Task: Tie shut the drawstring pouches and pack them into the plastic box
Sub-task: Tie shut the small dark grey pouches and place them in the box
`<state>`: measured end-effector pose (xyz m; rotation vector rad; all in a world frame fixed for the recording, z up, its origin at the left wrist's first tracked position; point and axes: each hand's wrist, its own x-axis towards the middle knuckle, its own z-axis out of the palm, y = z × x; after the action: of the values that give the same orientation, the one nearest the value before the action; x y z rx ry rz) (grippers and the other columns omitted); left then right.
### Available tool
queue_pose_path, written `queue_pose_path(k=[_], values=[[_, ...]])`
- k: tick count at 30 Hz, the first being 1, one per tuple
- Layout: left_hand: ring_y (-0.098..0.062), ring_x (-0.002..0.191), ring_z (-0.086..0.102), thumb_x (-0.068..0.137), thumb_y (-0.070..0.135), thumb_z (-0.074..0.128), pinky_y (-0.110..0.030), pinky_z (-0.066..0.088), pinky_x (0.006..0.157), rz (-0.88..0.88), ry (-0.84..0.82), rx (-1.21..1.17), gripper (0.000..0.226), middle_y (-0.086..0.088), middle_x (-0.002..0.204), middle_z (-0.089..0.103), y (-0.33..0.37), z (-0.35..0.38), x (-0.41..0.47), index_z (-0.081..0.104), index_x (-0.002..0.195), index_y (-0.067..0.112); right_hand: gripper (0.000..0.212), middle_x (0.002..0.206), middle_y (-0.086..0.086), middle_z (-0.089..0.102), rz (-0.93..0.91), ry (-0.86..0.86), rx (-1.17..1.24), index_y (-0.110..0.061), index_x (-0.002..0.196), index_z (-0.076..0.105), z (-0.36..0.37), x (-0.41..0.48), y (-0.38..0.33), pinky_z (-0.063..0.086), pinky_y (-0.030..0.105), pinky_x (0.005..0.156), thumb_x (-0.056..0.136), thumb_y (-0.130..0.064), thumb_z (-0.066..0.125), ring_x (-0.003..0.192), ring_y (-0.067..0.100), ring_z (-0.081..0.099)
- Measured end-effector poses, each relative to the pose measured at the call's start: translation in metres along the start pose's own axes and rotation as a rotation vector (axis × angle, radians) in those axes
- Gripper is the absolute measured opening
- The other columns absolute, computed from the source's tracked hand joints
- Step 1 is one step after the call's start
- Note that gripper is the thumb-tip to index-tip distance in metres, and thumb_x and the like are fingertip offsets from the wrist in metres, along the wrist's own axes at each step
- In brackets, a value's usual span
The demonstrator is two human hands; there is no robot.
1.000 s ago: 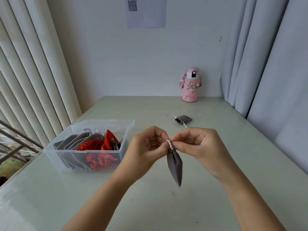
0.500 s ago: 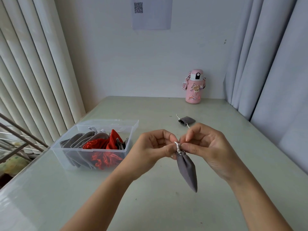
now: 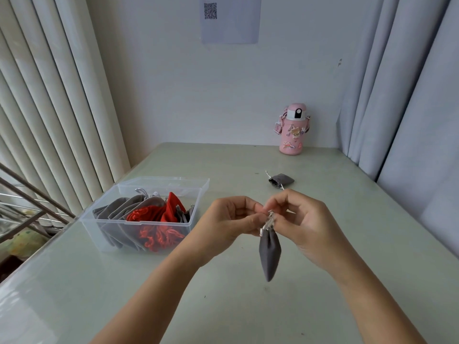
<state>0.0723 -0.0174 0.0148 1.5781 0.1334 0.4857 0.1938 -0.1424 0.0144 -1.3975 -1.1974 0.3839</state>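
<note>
Above a pale green table (image 3: 223, 306), a person's two bare hands work at the neck of a small grey drawstring pouch (image 3: 269, 254), which hangs free in the air between them, its pointed lower end clear of the surface. The left hand (image 3: 231, 219) has its thumb and forefinger curled in, pinching the white drawstring (image 3: 268, 222) at the gathered mouth of the pouch. The right hand (image 3: 305, 224) meets it from the other side, fingertips bent onto the same cord; the cord itself is blurred, so whether a knot has formed cannot be told.

To the left, near the table's edge, stands the clear plastic box (image 3: 139, 222), its hinged lid (image 3: 173, 186) lying open behind it. Grey pouches (image 3: 119, 209) and red pouches (image 3: 171, 209) are packed inside, standing on edge. Beyond the hands, a second grey pouch (image 3: 282, 180) lies on the table, well apart from the box, its cord ends trailing.

At the far edge against the wall stands a pink bottle (image 3: 293, 129) covered in stickers. A sheet of paper with a QR code (image 3: 229, 18) hangs on the wall. Vertical blinds (image 3: 49, 95) line the left side, grey curtains (image 3: 409, 95) the right.
</note>
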Motion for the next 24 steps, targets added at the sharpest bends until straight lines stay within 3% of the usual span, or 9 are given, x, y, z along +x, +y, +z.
queue_pose_path(k=[3, 6, 8, 11, 13, 15, 18, 20, 24], values=[[-0.017, 0.072, 0.065, 0.086, -0.001, 0.059, -0.022, 0.053, 0.07, -0.01, 0.039, -0.029, 0.006, -0.012, 0.081, 0.068, -0.001, -0.001, 0.001, 0.063, 0.09, -0.002, 0.014, 0.078, -0.001, 0.063, 0.025, 0.03, 0.013, -0.027, 0.085, 0.068, 0.004, 0.0, -0.001, 0.051, 0.058, 0.067, 0.079, -0.016, 0.062, 0.076, 0.014, 0.06], [-0.017, 0.07, 0.066, 0.084, 0.0, 0.061, -0.022, 0.053, 0.067, -0.017, 0.106, -0.079, 0.004, -0.009, 0.076, 0.07, -0.003, -0.001, 0.002, 0.063, 0.088, 0.0, 0.023, 0.085, -0.001, 0.069, 0.039, -0.01, 0.029, -0.027, 0.089, 0.068, 0.003, -0.001, -0.004, 0.048, 0.058, 0.072, 0.085, -0.006, 0.059, 0.079, 0.018, 0.063], [-0.017, 0.068, 0.066, 0.085, 0.001, 0.062, -0.023, 0.054, 0.067, -0.022, 0.191, -0.103, 0.004, -0.009, 0.075, 0.069, -0.005, -0.003, 0.004, 0.064, 0.088, 0.0, 0.026, 0.093, -0.001, 0.072, 0.076, -0.04, 0.03, -0.03, 0.094, 0.068, 0.001, -0.002, -0.006, 0.048, 0.057, 0.078, 0.081, -0.011, 0.055, 0.089, 0.027, 0.065], [-0.017, 0.071, 0.066, 0.083, 0.004, 0.066, -0.024, 0.055, 0.07, -0.015, 0.259, -0.062, 0.007, -0.009, 0.077, 0.069, -0.007, -0.003, 0.005, 0.065, 0.09, 0.002, 0.021, 0.097, -0.002, 0.073, 0.082, -0.016, 0.066, -0.025, 0.098, 0.07, 0.0, 0.0, -0.009, 0.055, 0.04, 0.082, 0.083, -0.027, 0.055, 0.094, 0.02, 0.068], [-0.015, 0.073, 0.066, 0.081, 0.006, 0.069, -0.022, 0.054, 0.07, -0.006, 0.262, -0.017, 0.011, -0.008, 0.078, 0.07, -0.007, -0.002, 0.004, 0.065, 0.091, 0.006, 0.022, 0.093, -0.005, 0.074, 0.101, 0.006, 0.006, -0.026, 0.096, 0.072, 0.0, 0.0, -0.008, 0.055, 0.03, 0.075, 0.081, -0.04, 0.065, 0.092, 0.011, 0.069], [-0.012, 0.071, 0.066, 0.081, 0.007, 0.068, -0.02, 0.052, 0.067, -0.004, 0.26, -0.009, 0.013, -0.006, 0.076, 0.069, -0.007, -0.001, 0.003, 0.065, 0.093, 0.008, 0.011, 0.086, -0.009, 0.074, 0.113, 0.033, -0.135, -0.032, 0.092, 0.074, 0.001, 0.0, -0.003, 0.056, 0.033, 0.071, 0.081, -0.03, 0.074, 0.086, 0.007, 0.07], [-0.013, 0.071, 0.066, 0.084, 0.006, 0.065, -0.02, 0.052, 0.066, -0.008, 0.265, -0.043, 0.012, -0.005, 0.074, 0.068, -0.008, -0.002, 0.004, 0.064, 0.096, 0.008, 0.019, 0.082, -0.017, 0.073, 0.098, 0.081, -0.276, -0.029, 0.092, 0.075, 0.004, -0.001, 0.005, 0.052, 0.019, 0.076, 0.082, -0.013, 0.073, 0.079, 0.0, 0.069], [-0.015, 0.072, 0.065, 0.088, 0.005, 0.06, -0.022, 0.053, 0.068, -0.007, 0.259, -0.067, 0.011, -0.005, 0.075, 0.067, -0.008, -0.003, 0.004, 0.064, 0.098, 0.007, 0.019, 0.088, -0.017, 0.072, 0.11, 0.068, -0.33, -0.026, 0.099, 0.074, 0.005, 0.0, 0.005, 0.05, 0.016, 0.074, 0.082, -0.02, 0.074, 0.076, -0.001, 0.066], [-0.014, 0.072, 0.061, 0.095, 0.005, 0.049, -0.022, 0.052, 0.069, -0.021, 0.185, -0.088, 0.016, -0.005, 0.075, 0.06, -0.007, -0.006, 0.003, 0.063, 0.1, 0.005, 0.043, 0.105, -0.02, 0.064, 0.22, 0.013, -0.424, -0.032, 0.115, 0.062, 0.007, 0.003, 0.012, 0.047, 0.015, 0.068, 0.075, -0.032, 0.078, 0.07, 0.006, 0.062]])
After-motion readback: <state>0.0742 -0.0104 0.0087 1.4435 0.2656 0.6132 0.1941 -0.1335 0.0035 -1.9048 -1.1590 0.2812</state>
